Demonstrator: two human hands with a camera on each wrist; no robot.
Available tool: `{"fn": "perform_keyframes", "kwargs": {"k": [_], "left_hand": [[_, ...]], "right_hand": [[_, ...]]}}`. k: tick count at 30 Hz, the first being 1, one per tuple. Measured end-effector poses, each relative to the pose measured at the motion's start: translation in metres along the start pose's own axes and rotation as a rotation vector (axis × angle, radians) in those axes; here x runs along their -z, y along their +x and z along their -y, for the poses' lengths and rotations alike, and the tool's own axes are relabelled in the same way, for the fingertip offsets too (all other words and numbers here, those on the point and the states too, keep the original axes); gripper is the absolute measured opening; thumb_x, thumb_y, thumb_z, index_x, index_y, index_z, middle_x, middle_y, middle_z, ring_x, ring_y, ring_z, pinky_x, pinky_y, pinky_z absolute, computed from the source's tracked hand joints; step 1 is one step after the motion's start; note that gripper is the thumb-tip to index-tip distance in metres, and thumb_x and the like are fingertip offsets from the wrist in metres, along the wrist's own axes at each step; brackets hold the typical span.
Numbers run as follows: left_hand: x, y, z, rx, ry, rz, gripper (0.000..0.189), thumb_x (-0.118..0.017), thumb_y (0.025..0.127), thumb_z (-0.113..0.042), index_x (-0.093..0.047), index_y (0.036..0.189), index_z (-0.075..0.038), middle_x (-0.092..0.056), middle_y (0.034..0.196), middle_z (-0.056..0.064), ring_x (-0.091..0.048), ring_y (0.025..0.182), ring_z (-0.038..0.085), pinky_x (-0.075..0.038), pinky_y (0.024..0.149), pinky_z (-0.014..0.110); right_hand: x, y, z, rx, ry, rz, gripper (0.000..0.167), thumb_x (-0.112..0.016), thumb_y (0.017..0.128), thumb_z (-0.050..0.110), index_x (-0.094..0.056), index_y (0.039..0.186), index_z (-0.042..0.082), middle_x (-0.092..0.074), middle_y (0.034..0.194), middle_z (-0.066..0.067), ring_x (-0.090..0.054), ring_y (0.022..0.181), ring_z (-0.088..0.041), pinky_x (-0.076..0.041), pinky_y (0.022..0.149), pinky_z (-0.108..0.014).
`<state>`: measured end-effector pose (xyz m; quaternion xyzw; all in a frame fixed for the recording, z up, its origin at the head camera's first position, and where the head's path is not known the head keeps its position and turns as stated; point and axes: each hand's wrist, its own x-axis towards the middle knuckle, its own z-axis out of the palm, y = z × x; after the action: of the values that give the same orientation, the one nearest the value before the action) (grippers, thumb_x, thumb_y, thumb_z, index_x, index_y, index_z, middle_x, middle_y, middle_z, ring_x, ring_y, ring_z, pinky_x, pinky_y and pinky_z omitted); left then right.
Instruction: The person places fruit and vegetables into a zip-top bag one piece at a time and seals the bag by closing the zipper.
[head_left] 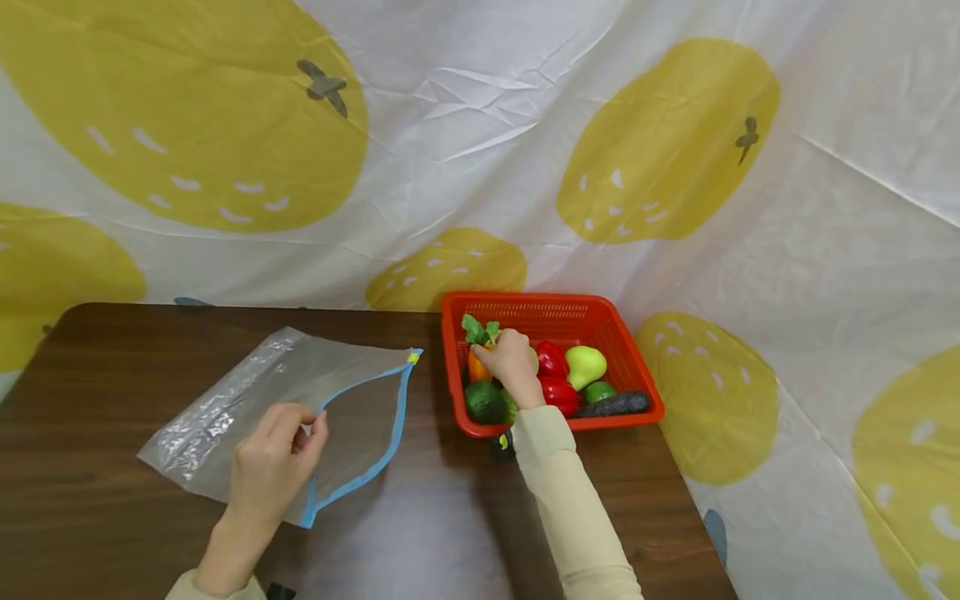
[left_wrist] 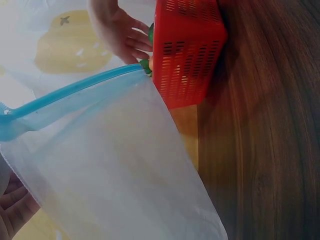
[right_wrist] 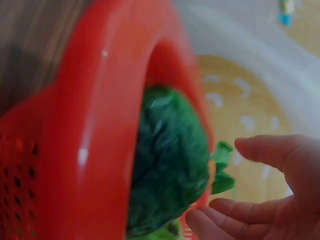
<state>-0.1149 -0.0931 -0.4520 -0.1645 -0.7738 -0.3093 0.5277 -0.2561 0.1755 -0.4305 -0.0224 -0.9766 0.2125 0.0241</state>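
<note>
My left hand (head_left: 270, 458) pinches the blue-edged mouth of a clear zip bag (head_left: 202, 417) with a yellow slider (head_left: 413, 357). The bag's mouth gapes toward the right. Inside the red basket (head_left: 637, 350), my right hand (head_left: 513, 367) reaches over an orange carrot (head_left: 480, 367) with green leaves (head_left: 472, 327). The right wrist view shows its thumb and fingers (right_wrist: 265, 150) apart, with nothing seen between them. A dark green wrinkled vegetable (right_wrist: 170, 160) lies close to these fingers. Any touch on the carrot cannot be made out.
The basket also holds red peppers (head_left: 557, 394), a yellow-green pear (head_left: 585, 365), a small green fruit (head_left: 599, 392) and a long dark vegetable (head_left: 615, 404). It stands near the back right of a brown wooden table (head_left: 420, 533). A lemon-patterned cloth (head_left: 480, 167) hangs behind.
</note>
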Motion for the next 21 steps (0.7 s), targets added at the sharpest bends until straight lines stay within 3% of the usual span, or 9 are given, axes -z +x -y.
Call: {"fn": "perform_keyframes", "kwargs": {"k": [11,16,21], "left_hand": [[0.0,-0.002,0.001,0.004,-0.012,0.003,0.033,-0.05,0.088,-0.021,-0.055,0.063,0.001,-0.052,0.061,0.008,-0.047,0.044,0.013,-0.038,0.036,0.017],[0.0,-0.003,0.0,0.007,-0.009,0.001,0.033,-0.05,0.088,-0.021,-0.055,0.064,0.0,-0.052,0.062,0.008,-0.047,0.045,0.013,-0.037,0.036,0.017],[0.0,-0.003,0.0,0.001,-0.007,0.003,0.033,-0.049,0.088,-0.021,-0.055,0.064,0.0,-0.052,0.061,0.007,-0.047,0.045,0.013,-0.037,0.036,0.017]], "right_hand": [[-0.005,0.016,-0.005,-0.036,-0.017,0.148,0.052,-0.072,0.079,0.038,-0.036,0.05,0.014,-0.025,0.046,0.004,-0.034,0.044,-0.014,-0.032,0.041,-0.026],[-0.004,0.016,0.001,-0.02,-0.038,0.157,0.05,-0.074,0.078,0.034,-0.037,0.051,0.013,-0.028,0.049,0.003,-0.038,0.046,-0.015,-0.035,0.042,-0.027],[-0.007,0.017,0.002,-0.041,-0.065,0.149,0.042,-0.075,0.077,0.033,-0.046,0.057,0.01,-0.04,0.054,-0.001,-0.046,0.053,-0.019,-0.04,0.048,-0.03]]}}
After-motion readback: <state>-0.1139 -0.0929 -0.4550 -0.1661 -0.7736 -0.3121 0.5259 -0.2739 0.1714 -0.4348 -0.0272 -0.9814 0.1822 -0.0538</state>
